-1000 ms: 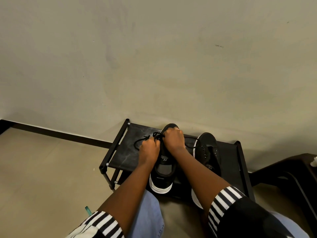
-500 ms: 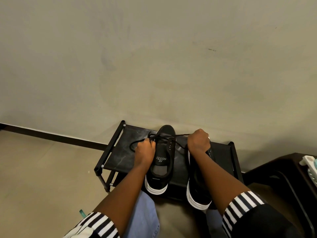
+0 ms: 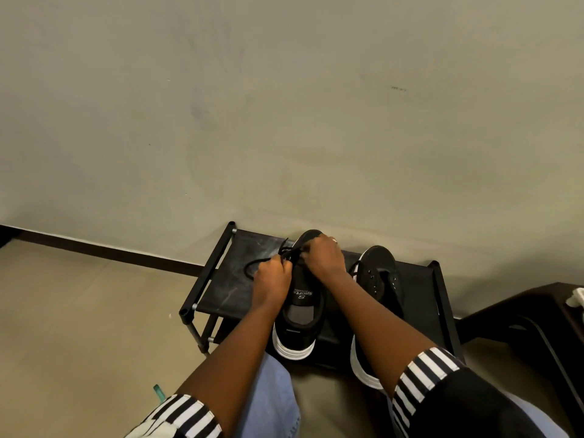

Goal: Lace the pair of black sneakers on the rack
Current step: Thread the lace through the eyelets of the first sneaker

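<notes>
Two black sneakers with white soles stand on a low black rack (image 3: 221, 289) against the wall. Over the left sneaker (image 3: 300, 311), my left hand (image 3: 271, 278) pinches the black lace (image 3: 252, 265) at its left side, and a loop of lace trails onto the rack top. My right hand (image 3: 324, 256) covers the front eyelets of the same shoe and its fingers curl on the lace there. The right sneaker (image 3: 379, 273) stands beside it with bare eyelets showing; my right forearm hides its rear half.
The grey wall rises directly behind the rack. A dark piece of furniture (image 3: 518, 314) with a white object (image 3: 576, 300) on it stands at the right. Beige floor lies to the left. My knees in light blue jeans sit just in front of the rack.
My right hand, which had pulled the lace out to the right over the right sneaker, has come back to the left sneaker's front. My left hand has stayed on the lace.
</notes>
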